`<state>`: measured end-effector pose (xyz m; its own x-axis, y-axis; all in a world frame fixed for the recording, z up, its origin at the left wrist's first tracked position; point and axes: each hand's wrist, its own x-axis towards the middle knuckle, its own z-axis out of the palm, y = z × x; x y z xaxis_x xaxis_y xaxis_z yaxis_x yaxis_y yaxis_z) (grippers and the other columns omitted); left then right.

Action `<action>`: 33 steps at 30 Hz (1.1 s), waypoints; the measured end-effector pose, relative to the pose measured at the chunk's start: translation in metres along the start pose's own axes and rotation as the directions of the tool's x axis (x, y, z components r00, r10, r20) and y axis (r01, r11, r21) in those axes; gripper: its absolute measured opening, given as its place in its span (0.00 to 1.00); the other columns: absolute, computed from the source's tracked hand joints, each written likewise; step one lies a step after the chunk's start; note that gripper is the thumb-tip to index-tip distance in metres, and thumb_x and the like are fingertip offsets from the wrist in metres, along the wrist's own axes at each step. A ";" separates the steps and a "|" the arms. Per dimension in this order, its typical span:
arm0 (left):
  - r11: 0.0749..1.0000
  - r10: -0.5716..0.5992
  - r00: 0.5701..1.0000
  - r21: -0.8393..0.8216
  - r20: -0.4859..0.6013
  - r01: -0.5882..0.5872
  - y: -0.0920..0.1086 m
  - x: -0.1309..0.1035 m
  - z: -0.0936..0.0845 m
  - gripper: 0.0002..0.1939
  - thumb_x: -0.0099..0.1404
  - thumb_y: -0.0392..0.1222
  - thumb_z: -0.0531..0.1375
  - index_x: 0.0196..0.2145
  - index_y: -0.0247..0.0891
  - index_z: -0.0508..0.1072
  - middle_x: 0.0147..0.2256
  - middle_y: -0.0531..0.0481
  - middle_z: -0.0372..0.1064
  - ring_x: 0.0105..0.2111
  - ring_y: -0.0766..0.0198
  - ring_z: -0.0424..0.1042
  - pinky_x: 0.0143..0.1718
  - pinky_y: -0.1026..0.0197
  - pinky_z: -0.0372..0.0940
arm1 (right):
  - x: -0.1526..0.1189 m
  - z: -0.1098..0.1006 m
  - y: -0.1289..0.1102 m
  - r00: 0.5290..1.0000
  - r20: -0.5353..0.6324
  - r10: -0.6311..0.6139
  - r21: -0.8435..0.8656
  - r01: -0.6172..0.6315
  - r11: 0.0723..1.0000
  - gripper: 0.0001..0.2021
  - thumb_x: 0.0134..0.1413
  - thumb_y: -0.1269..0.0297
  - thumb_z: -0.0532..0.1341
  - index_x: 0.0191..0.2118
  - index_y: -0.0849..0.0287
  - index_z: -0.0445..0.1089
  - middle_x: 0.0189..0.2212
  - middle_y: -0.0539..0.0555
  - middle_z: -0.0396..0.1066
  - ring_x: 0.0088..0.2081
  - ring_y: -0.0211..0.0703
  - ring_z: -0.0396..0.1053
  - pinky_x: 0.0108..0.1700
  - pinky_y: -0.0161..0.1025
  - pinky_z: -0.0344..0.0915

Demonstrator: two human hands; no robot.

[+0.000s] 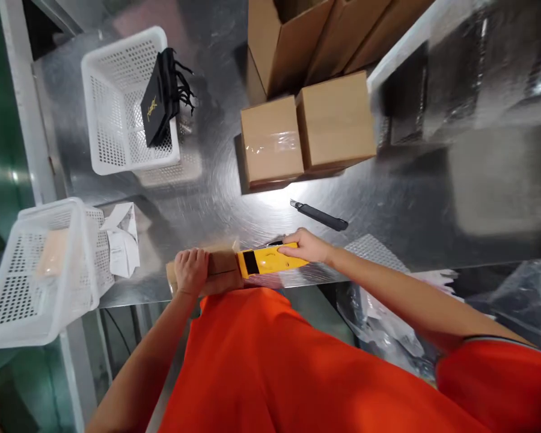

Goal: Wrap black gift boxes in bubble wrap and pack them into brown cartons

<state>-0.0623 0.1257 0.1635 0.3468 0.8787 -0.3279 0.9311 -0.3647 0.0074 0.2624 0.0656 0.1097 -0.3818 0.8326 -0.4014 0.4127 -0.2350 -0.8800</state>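
At the front edge of the metal table, a small cardboard box (223,263) lies close against my body. My left hand (191,269) grips its left end, with the fingers curled over the top. My right hand (307,245) is closed around a yellow tape dispenser (270,260) with a black band, whose left end meets the box's right end. The underside of the dispenser and the tape itself are hidden. Just beyond my right hand, a dark-handled utility knife (320,216) lies on the table.
Two closed cardboard boxes (273,144) stand ahead, with taller open cartons (293,48) behind. A white basket (108,72) at left holds black bags (155,99). Another white basket (74,288) stands near papers (122,243). Bubble wrap (374,252) lies at the front edge.
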 end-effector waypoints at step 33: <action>0.451 0.870 0.482 0.227 0.104 -0.863 0.018 -0.065 0.032 0.20 0.72 0.46 0.42 0.32 0.40 0.71 0.34 0.44 0.72 0.38 0.53 0.65 0.46 0.50 0.51 | -0.135 0.355 -0.033 0.618 -0.659 0.429 0.494 -0.075 0.866 0.25 0.54 0.41 0.48 0.17 0.56 0.51 0.16 0.44 0.47 0.21 0.32 0.48 0.24 0.34 0.45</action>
<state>-0.0718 0.0525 0.1550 0.9655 0.0742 -0.2496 0.0949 -0.9929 0.0718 0.0073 -0.2172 0.1028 0.4858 0.7440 -0.4587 -0.0223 -0.5141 -0.8575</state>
